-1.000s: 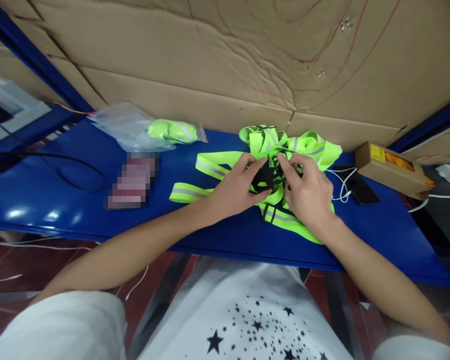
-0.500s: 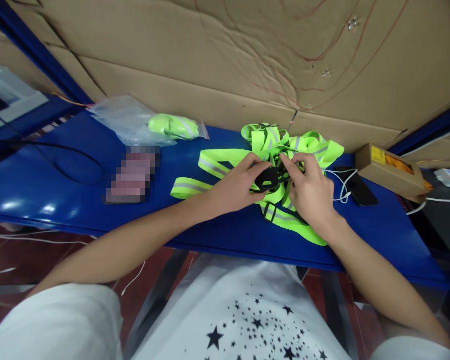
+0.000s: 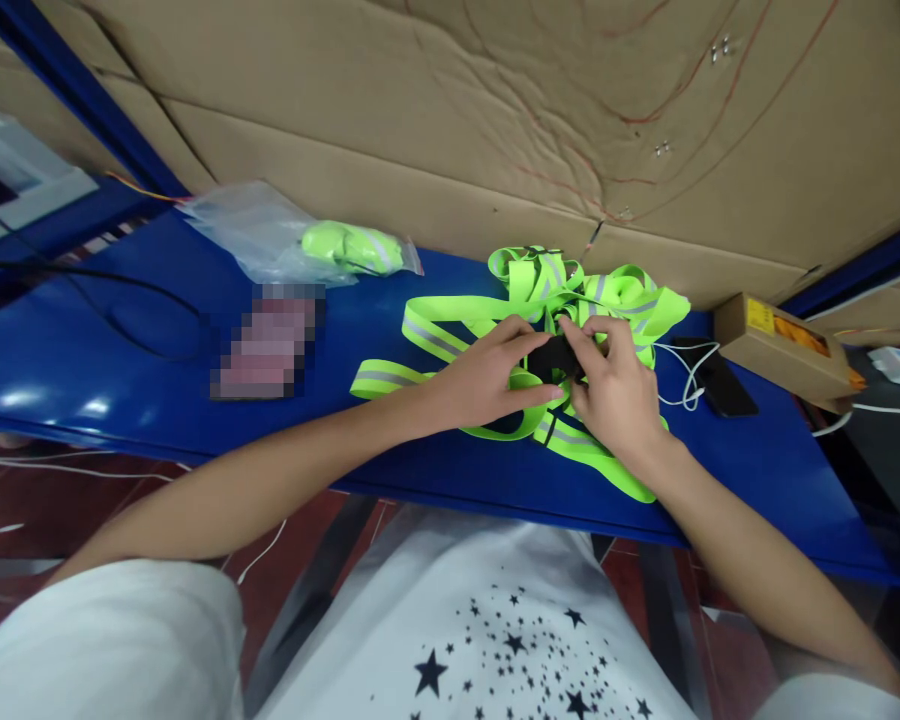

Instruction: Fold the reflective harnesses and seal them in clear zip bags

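L hand (image 3: 487, 375) is edging toward R hand (image 3: 619, 385), pinching the black pc (image 3: 549, 360) btwn them over the straps (image 3: 607, 467) on the table (image 3: 457, 480), R hand crowding its edge (can't tell if gripping), & close-lying straps are risking a snag if it's tugged.

A cardboard box (image 3: 776, 352) sits at three o'clock, beside a dark phone (image 3: 729, 386). A blurred oblong item (image 3: 268, 345) lies at nine.

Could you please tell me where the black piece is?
In the head view, the black piece is just right of centre, between the left hand and right hand, amid the green straps.
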Action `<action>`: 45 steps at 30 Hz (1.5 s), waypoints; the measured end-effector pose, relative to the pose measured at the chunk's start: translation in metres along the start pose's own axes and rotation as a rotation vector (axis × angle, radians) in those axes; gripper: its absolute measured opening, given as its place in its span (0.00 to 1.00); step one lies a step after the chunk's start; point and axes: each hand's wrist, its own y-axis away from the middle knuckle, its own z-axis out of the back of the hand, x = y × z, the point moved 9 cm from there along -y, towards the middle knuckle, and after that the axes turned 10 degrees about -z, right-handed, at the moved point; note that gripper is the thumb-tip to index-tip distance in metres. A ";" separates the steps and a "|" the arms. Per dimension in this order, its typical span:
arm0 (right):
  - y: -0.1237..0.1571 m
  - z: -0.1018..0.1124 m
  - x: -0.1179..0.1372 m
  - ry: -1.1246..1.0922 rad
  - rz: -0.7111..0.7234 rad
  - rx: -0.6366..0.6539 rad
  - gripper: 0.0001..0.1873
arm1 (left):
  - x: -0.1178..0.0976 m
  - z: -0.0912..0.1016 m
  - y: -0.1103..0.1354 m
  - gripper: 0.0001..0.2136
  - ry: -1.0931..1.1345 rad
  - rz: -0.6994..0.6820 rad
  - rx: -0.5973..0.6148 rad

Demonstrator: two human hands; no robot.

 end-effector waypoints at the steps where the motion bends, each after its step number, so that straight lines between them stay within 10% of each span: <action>1: 0.001 -0.001 0.003 -0.039 0.025 0.009 0.35 | 0.001 -0.001 0.000 0.27 0.001 -0.012 0.008; 14: -0.007 0.028 0.005 -0.380 0.260 0.034 0.49 | -0.007 0.040 -0.012 0.10 0.079 0.023 -0.048; 24: 0.001 0.025 0.019 -0.539 0.353 0.311 0.14 | -0.019 0.030 -0.012 0.06 0.311 0.005 0.155; 33: -0.002 -0.001 -0.022 -1.377 -0.321 0.507 0.26 | -0.022 0.010 -0.005 0.40 0.415 0.055 0.064; 39: 0.009 -0.013 0.001 -1.522 -0.227 0.751 0.30 | -0.005 0.019 -0.002 0.20 0.347 0.202 -0.115; 45: 0.006 -0.018 -0.006 -1.529 -0.346 0.660 0.21 | 0.004 0.010 0.006 0.32 0.639 0.320 -0.049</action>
